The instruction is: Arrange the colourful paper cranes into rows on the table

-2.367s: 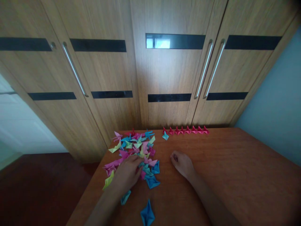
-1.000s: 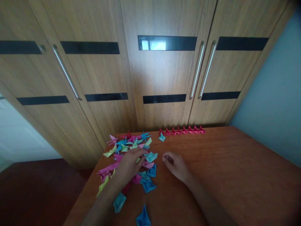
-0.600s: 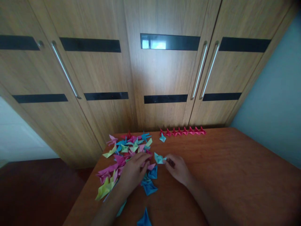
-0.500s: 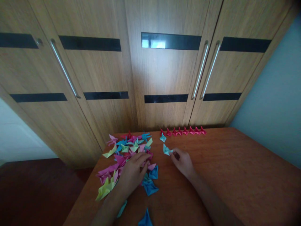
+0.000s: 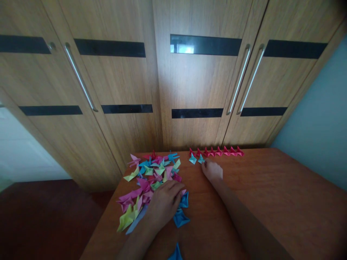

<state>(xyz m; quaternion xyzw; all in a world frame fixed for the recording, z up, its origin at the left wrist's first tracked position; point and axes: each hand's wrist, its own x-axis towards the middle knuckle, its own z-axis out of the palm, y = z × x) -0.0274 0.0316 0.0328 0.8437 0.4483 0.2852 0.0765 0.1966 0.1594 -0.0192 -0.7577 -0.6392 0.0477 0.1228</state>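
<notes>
Pale blue paper [image 5: 201, 159] is pinched by the right hand [image 5: 213, 171] near the desk's [image 5: 260, 187] far edge — just before the red row [image 5: 219, 151]. The left hand [image 5: 167, 200] bends over the pile [image 5: 145, 184] near the left edge — its grip is hidden.

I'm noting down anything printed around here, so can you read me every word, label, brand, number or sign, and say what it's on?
There's no text I can read: none shows on the paper shapes, the table or the cupboard. Any print too small or blurred for this picture, I can't rule out.
</notes>
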